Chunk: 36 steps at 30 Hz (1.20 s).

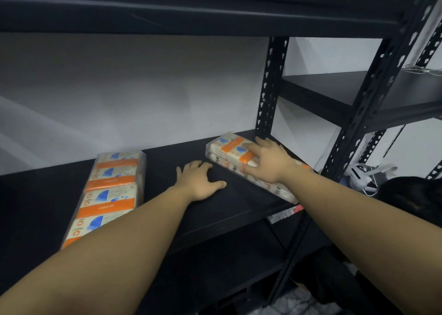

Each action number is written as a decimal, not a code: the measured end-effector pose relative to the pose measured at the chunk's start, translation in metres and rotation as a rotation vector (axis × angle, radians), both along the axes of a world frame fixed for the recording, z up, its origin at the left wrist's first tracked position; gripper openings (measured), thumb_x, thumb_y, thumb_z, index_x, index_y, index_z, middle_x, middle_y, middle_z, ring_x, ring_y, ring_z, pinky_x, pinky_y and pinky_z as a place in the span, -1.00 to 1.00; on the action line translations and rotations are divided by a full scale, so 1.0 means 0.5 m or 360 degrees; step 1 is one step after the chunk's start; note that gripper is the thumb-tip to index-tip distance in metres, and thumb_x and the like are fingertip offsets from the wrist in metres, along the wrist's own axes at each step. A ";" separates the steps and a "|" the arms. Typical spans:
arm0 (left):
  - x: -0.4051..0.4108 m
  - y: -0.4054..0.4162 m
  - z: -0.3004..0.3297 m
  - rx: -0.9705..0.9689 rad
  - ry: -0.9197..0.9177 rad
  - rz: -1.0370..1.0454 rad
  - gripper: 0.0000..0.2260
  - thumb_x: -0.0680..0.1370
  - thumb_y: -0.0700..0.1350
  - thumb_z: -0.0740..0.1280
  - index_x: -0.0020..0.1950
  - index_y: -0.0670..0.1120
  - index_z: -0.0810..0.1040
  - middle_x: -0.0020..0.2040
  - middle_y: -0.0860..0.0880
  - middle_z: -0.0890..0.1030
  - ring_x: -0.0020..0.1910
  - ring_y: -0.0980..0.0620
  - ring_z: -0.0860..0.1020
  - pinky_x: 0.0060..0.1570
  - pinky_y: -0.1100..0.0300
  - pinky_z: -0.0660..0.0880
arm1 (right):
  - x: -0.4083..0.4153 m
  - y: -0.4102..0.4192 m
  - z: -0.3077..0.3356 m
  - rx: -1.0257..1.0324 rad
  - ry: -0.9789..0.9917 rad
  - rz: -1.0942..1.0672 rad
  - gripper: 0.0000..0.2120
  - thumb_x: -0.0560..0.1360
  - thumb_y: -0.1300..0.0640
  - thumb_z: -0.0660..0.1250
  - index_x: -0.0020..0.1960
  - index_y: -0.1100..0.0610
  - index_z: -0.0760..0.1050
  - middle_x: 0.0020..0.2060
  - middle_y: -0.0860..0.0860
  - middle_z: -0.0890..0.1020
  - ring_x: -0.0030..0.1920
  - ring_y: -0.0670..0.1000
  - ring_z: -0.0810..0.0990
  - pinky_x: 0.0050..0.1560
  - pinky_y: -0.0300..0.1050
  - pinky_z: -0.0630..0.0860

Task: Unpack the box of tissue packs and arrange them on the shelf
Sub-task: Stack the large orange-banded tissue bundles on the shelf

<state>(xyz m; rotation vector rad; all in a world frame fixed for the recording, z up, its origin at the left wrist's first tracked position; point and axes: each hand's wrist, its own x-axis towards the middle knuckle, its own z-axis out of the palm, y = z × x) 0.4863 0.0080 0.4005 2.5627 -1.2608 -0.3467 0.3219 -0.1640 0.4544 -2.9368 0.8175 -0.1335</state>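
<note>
Now right hand (267,161) lies spread flat on the orange-and-white plastic-wrapped tissue pack (235,154) at the black metal shelf (215,209) back-right, left hand (199,180) open on bare shelf, second pack (112,188) left.

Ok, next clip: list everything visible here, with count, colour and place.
tissue pack bundle: one, orange, white and blue in clear wrap, left on the shelf, lying lengthwise.
second tissue pack bundle: one, same colours, right on the shelf by the rear upright, angled.
shelf: one, black, centre.
neighbouring rack: one, black, right.
white device with cables: one, low right, too blurred to identify.
left hand: flat on the shelf, holding nothing.
right hand: open, resting on the second bundle.
</note>
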 end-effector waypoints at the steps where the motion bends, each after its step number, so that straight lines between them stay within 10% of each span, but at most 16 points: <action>1: -0.001 0.003 -0.008 -0.0041 -0.0026 -0.0004 -0.22 0.50 0.46 0.25 0.62 0.11 0.27 0.65 -0.06 0.20 0.64 -0.13 0.11 0.60 -0.27 -0.09 | 0.011 0.002 0.002 0.0016 0.0012 0.0032 -0.23 0.53 -0.38 0.29 0.64 -0.14 0.18 0.66 0.10 0.12 0.63 0.24 0.08 0.56 0.37 0.09; 17: 0.004 0.014 -0.023 -0.0160 -0.0038 0.0034 -0.22 0.49 0.49 0.25 0.62 0.15 0.31 0.66 0.01 0.22 0.64 -0.06 0.12 0.63 -0.16 -0.10 | 0.049 -0.055 -0.008 -0.0029 0.0061 -0.0496 -0.31 0.48 -0.28 0.31 0.56 -0.12 0.27 0.45 0.04 0.43 0.38 0.19 0.40 0.35 0.23 0.34; 36: 0.005 0.012 -0.028 -0.0238 -0.0011 0.0071 -0.22 0.46 0.49 0.30 0.60 0.17 0.34 0.64 0.05 0.23 0.64 -0.01 0.11 0.63 -0.12 -0.13 | 0.164 -0.124 -0.012 0.0133 0.0030 -0.0670 -0.41 0.45 -0.12 0.32 0.47 -0.03 0.42 0.40 0.08 0.44 0.40 0.21 0.33 0.35 0.26 0.32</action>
